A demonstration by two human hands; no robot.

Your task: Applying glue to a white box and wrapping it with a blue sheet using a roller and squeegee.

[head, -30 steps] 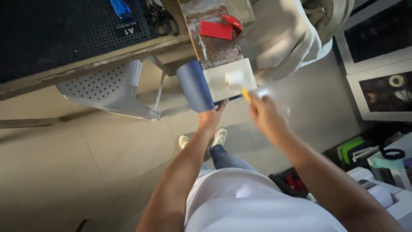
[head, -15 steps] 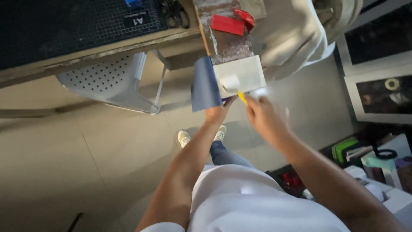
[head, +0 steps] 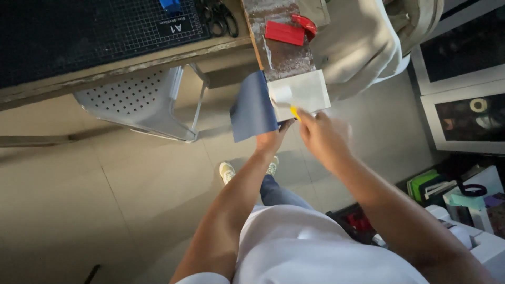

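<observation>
Our left hand (head: 271, 141) pinches blue sheet (head: 253, 112) and white panel (head: 302, 92); our right hand (head: 321, 138) closed around yellow tool (head: 294, 112), blurred.

Craft workshop: gridded cutting mat (head: 94, 31) and scissors (head: 220, 17) on a worn workbench (head: 131, 66), perforated metal chair (head: 139, 102), supplies shelved at right (head: 463, 194).

Blue sheet (head: 253, 107) now swung further open leftward from the white panel (head: 305, 90), right hand (head: 321, 138) slightly lower.
</observation>
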